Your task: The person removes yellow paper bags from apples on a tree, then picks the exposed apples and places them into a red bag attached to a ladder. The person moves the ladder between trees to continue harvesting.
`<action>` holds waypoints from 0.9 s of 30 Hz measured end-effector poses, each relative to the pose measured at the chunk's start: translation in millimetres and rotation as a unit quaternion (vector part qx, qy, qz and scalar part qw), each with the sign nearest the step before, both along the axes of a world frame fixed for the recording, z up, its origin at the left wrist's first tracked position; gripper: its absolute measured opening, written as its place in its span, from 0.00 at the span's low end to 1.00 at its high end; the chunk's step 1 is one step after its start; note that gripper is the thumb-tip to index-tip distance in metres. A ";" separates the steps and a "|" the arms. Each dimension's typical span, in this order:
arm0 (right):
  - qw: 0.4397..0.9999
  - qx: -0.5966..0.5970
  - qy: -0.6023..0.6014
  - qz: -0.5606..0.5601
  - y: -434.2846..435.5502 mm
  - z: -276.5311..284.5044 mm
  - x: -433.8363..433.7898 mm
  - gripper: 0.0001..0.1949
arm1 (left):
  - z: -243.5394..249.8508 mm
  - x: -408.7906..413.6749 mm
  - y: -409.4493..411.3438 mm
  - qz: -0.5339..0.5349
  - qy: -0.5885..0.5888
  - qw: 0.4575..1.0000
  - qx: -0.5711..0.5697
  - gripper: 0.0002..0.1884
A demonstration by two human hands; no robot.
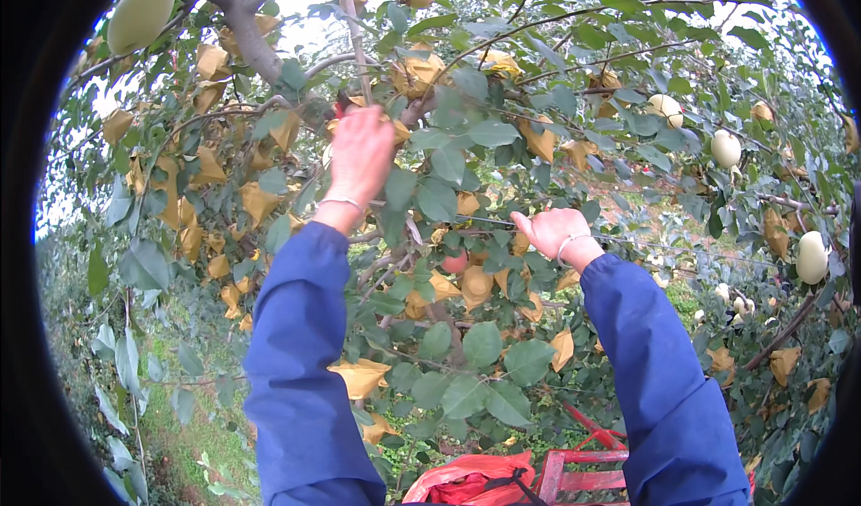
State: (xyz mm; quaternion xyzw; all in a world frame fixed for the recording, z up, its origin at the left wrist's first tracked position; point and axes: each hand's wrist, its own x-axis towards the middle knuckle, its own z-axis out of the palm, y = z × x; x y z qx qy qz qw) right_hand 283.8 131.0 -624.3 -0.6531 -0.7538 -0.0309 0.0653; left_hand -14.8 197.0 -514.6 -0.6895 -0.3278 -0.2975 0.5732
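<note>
My left hand is raised among the apple tree's branches, slightly blurred. It is at the lower end of an upright bare stick or branch; its fingers are hidden behind the back of the hand, so its grip cannot be made out. Lower and to the right, my right hand is closed around a thin taut wire that runs on to the right through the foliage. Paper-bagged fruits hang below and between the hands. A bare reddish apple shows among them.
A thick grey limb rises at upper left. Pale uncovered apples hang at top left and right. Below are a red plastic bag and a red metal frame with rungs. Leafy twigs cross in front.
</note>
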 end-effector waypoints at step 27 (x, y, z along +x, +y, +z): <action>1.000 0.006 -0.016 0.010 2.7 -3.0 -1.0 0.37 | -9.3 1.2 65.2 0.044 0.083 0.972 -0.217 0.09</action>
